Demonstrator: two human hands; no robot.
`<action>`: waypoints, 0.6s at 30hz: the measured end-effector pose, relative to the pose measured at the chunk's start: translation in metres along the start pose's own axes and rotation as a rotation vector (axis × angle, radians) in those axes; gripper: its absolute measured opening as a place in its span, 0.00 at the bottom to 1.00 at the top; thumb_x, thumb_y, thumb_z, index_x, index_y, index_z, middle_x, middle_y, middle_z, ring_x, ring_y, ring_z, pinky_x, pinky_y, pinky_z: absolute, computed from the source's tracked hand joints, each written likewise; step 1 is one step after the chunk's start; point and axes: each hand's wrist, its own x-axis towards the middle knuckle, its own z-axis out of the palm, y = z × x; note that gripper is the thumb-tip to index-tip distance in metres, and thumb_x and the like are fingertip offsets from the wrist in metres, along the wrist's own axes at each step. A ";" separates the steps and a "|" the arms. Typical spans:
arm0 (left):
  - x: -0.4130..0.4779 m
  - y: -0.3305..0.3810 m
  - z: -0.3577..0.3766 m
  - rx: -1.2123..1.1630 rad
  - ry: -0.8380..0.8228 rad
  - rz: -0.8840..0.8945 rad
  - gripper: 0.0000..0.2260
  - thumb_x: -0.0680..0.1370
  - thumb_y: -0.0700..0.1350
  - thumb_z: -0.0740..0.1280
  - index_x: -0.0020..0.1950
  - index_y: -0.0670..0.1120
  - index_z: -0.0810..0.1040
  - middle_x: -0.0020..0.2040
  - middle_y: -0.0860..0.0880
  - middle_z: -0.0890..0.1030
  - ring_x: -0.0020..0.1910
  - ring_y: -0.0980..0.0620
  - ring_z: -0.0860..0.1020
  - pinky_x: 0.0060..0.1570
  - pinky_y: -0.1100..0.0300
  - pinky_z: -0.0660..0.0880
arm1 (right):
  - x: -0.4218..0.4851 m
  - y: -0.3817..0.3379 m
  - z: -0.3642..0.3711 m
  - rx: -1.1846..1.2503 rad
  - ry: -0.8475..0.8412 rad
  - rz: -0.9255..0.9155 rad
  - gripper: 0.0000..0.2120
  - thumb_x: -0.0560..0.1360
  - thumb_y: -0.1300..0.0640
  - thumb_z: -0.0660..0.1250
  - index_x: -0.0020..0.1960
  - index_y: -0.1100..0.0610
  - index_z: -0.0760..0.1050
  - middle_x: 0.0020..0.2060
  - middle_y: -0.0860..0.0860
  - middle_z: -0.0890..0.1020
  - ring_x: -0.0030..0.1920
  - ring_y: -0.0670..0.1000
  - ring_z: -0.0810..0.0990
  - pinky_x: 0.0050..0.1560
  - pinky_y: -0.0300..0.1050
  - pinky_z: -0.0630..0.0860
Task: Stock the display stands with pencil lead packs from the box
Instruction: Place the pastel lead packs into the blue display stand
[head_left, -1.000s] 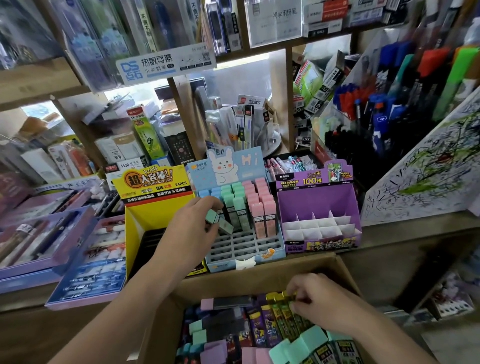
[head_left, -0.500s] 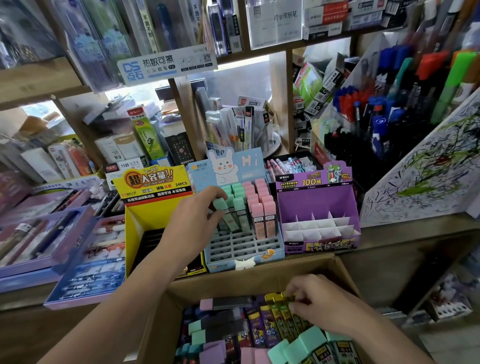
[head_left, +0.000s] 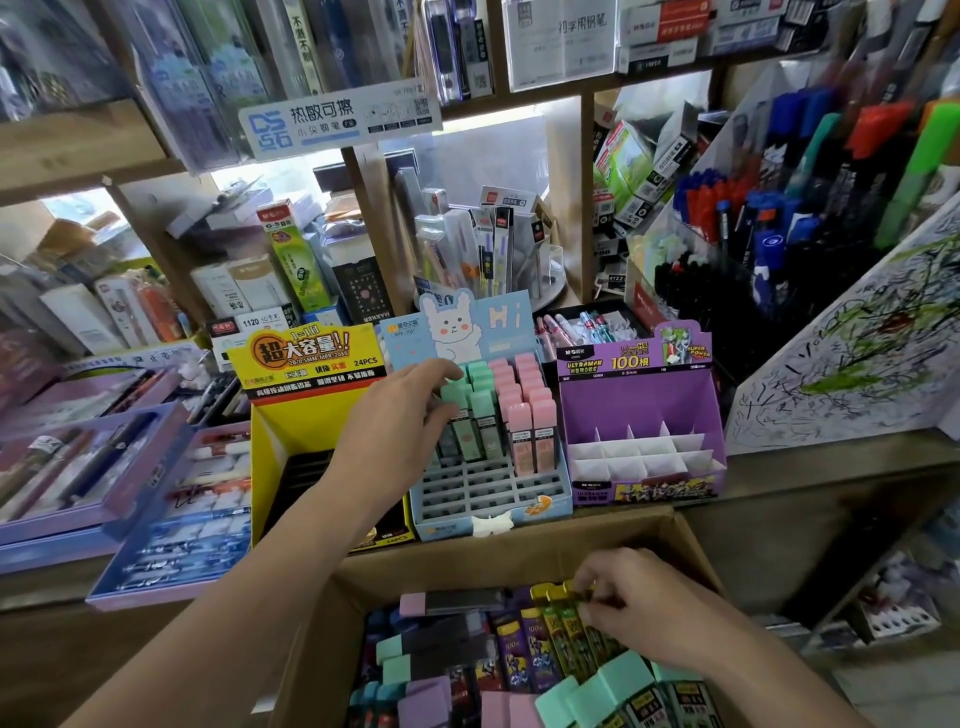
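My left hand reaches into the blue rabbit display stand and pinches a mint-capped lead pack standing in its left slots. Rows of mint packs and pink packs fill the stand's back; its front slots hold nothing. Below, an open cardboard box holds several packs in mint, purple, pink and yellow. In that box my right hand pinches the tops of the yellow-capped packs.
A purple stand with white dividers sits right of the blue one, and a yellow stand sits left. Pen trays lie at the far left. Marker racks and a scribbled test board rise at the right.
My left hand has carried the mint pack from in front of the blue stand up into the stand's left slots. My right hand stays on the yellow-capped packs in the box.
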 end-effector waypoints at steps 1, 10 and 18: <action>0.000 0.000 0.001 -0.015 -0.001 -0.014 0.12 0.79 0.44 0.71 0.62 0.51 0.79 0.52 0.52 0.83 0.47 0.54 0.80 0.48 0.54 0.80 | 0.000 0.000 0.000 0.000 -0.001 -0.002 0.08 0.79 0.49 0.70 0.57 0.40 0.77 0.50 0.41 0.80 0.48 0.41 0.80 0.43 0.36 0.72; 0.001 -0.004 0.000 -0.108 0.002 -0.070 0.08 0.79 0.44 0.71 0.58 0.50 0.81 0.44 0.55 0.78 0.45 0.53 0.79 0.46 0.58 0.78 | -0.001 0.000 -0.001 0.009 -0.008 -0.027 0.08 0.80 0.50 0.70 0.57 0.42 0.77 0.42 0.46 0.83 0.39 0.40 0.79 0.39 0.36 0.70; -0.001 -0.004 0.004 -0.039 -0.003 -0.049 0.08 0.79 0.45 0.71 0.58 0.50 0.79 0.50 0.50 0.85 0.46 0.49 0.83 0.45 0.50 0.82 | 0.002 0.002 0.001 0.013 -0.010 -0.021 0.09 0.80 0.50 0.70 0.59 0.43 0.78 0.43 0.44 0.80 0.38 0.39 0.77 0.37 0.35 0.69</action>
